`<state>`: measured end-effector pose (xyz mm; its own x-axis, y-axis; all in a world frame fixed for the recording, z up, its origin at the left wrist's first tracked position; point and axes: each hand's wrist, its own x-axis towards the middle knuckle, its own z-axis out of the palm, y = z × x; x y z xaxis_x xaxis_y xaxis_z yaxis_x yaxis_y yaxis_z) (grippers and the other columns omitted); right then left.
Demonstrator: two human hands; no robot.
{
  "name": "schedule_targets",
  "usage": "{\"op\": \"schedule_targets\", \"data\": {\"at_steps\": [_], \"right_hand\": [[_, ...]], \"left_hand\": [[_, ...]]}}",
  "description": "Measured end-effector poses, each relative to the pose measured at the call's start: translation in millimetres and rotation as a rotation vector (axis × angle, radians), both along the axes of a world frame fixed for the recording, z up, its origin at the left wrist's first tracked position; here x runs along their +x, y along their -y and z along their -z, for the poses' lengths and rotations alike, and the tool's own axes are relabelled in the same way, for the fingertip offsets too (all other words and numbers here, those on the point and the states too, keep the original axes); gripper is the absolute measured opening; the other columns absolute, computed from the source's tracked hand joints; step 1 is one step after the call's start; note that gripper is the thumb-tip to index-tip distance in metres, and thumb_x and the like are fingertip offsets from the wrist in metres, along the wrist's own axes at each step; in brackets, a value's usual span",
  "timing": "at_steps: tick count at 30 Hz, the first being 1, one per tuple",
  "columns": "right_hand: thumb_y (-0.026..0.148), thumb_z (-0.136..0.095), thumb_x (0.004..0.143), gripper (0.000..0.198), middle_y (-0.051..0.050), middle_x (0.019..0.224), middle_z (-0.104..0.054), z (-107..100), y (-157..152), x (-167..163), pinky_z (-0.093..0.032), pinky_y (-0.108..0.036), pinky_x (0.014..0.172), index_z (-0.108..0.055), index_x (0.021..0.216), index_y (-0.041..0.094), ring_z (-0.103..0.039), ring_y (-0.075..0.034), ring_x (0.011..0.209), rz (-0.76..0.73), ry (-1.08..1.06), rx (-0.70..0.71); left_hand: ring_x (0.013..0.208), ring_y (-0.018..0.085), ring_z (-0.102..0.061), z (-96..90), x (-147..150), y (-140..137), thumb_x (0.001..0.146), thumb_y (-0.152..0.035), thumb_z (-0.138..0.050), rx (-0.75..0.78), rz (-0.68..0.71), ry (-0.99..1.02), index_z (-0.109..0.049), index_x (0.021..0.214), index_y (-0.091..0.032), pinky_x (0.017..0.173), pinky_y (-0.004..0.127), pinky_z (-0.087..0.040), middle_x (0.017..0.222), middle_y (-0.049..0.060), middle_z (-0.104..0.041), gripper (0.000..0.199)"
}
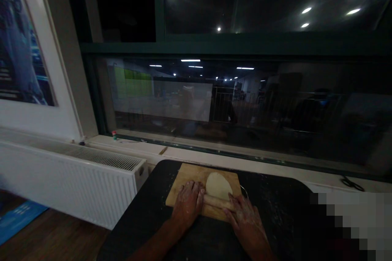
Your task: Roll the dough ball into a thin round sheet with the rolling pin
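Note:
A flattened, rounded piece of pale dough (218, 184) lies on a wooden cutting board (190, 170). Across the dough's near edge rests a wooden rolling pin (217, 202). My left hand (189, 200), dusted with flour, covers the pin's left end. Over its right end is my right hand (245, 212), also floury, with fingers curved onto the wood. Both palms face down, and they hide the ends of the pin.
The board sits on a dark table (275, 208) with flour smears to the right. Behind it runs a white windowsill (208, 158), where black scissors (352, 183) and a small red-and-green item (114, 135) lie. A white radiator (101, 187) stands to the left.

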<state>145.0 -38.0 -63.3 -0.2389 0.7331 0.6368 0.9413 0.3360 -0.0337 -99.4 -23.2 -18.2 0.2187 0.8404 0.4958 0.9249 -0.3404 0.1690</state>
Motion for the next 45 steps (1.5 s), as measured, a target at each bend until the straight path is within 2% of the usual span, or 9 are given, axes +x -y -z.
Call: {"op": "schedule_targets", "data": {"at_steps": [5, 8, 14, 21, 25, 31, 35, 38, 45], "right_hand": [[0.052, -0.033, 0.102, 0.051, -0.012, 0.115, -0.072, -34, -31, -6, -0.055, -0.036, 0.086, -0.069, 0.120, 0.022, -0.069, -0.025, 0.101, -0.031, -0.007, -0.085], [0.040, -0.030, 0.103, 0.047, -0.014, 0.109, -0.074, -49, -47, -15, -0.055, -0.040, 0.084, -0.071, 0.115, 0.019, -0.069, -0.027, 0.098, 0.058, 0.024, -0.121], [0.029, -0.036, 0.097, 0.041, -0.016, 0.131, -0.064, -37, -60, -24, -0.053, -0.049, 0.088, -0.068, 0.122, 0.019, -0.059, -0.034, 0.121, 0.173, 0.100, -0.077], [0.030, -0.030, 0.099, 0.047, -0.018, 0.130, -0.064, -31, -56, -33, -0.050, -0.049, 0.096, -0.066, 0.125, 0.015, -0.061, -0.032, 0.119, 0.111, 0.082, -0.114], [0.031, -0.029, 0.100, 0.050, -0.020, 0.135, -0.060, -22, -42, -37, -0.047, -0.046, 0.102, -0.064, 0.128, 0.008, -0.057, -0.032, 0.126, 0.111, 0.118, -0.083], [0.034, -0.031, 0.102, 0.047, -0.012, 0.142, -0.055, 5, -13, -40, -0.040, -0.044, 0.110, -0.061, 0.133, 0.015, -0.055, -0.027, 0.129, 0.021, 0.079, 0.007], [0.034, -0.034, 0.101, 0.047, -0.011, 0.144, -0.053, -2, -14, -41, -0.033, -0.047, 0.115, -0.061, 0.134, 0.015, -0.049, -0.027, 0.135, 0.003, 0.083, -0.075], [0.031, -0.033, 0.100, 0.047, -0.013, 0.142, -0.055, -24, -32, -37, -0.037, -0.045, 0.113, -0.061, 0.134, 0.014, -0.048, -0.027, 0.135, 0.051, 0.119, -0.214], [0.025, -0.024, 0.099, 0.051, -0.010, 0.148, -0.050, -60, -81, -29, -0.044, -0.051, 0.105, -0.058, 0.137, 0.022, -0.045, -0.026, 0.138, 0.219, 0.106, -0.475]], "left_hand": [[0.097, 0.020, -0.067, -40.9, 0, -58, 0.102, -0.026, -0.028, -0.024, 0.019, -0.030, -0.054, 0.118, -0.023, 0.094, 0.038, -0.046, 0.103, 0.005, -0.072, 0.031], [0.091, 0.022, -0.069, -58.0, 3, -101, 0.097, -0.023, -0.038, -0.075, 0.079, -0.099, -0.052, 0.122, -0.021, 0.093, 0.041, -0.046, 0.091, 0.004, -0.073, 0.029], [0.115, 0.026, -0.061, -34.3, 6, -144, 0.087, -0.025, -0.054, -0.127, 0.233, -0.212, -0.058, 0.122, -0.025, 0.096, 0.042, -0.047, 0.124, 0.007, -0.067, 0.035], [0.136, 0.027, -0.046, 5.3, -8, -147, 0.097, -0.025, -0.039, -0.099, 0.319, -0.242, -0.057, 0.132, -0.027, 0.114, 0.053, -0.033, 0.145, 0.005, -0.055, 0.040], [0.139, 0.026, -0.043, 5.0, -12, -127, 0.099, -0.023, -0.033, -0.032, 0.305, -0.206, -0.050, 0.140, -0.021, 0.116, 0.050, -0.033, 0.144, 0.008, -0.056, 0.045], [0.138, 0.024, -0.045, 5.4, -31, -70, 0.099, -0.020, -0.029, 0.046, 0.297, -0.188, -0.047, 0.142, -0.015, 0.114, 0.047, -0.039, 0.144, 0.012, -0.055, 0.046], [0.136, 0.024, -0.047, 8.0, -38, -50, 0.100, -0.021, -0.026, 0.033, 0.241, -0.195, -0.046, 0.143, -0.016, 0.112, 0.050, -0.042, 0.143, 0.012, -0.056, 0.047], [0.133, 0.025, -0.051, 1.5, -28, -65, 0.101, -0.023, -0.027, -0.004, 0.213, -0.215, -0.052, 0.138, -0.020, 0.111, 0.050, -0.041, 0.139, 0.009, -0.060, 0.045], [0.130, 0.025, -0.054, -10.1, 4, -151, 0.100, -0.027, -0.035, -0.099, 0.250, -0.268, -0.051, 0.139, -0.026, 0.108, 0.048, -0.043, 0.144, 0.007, -0.055, 0.042]]}}
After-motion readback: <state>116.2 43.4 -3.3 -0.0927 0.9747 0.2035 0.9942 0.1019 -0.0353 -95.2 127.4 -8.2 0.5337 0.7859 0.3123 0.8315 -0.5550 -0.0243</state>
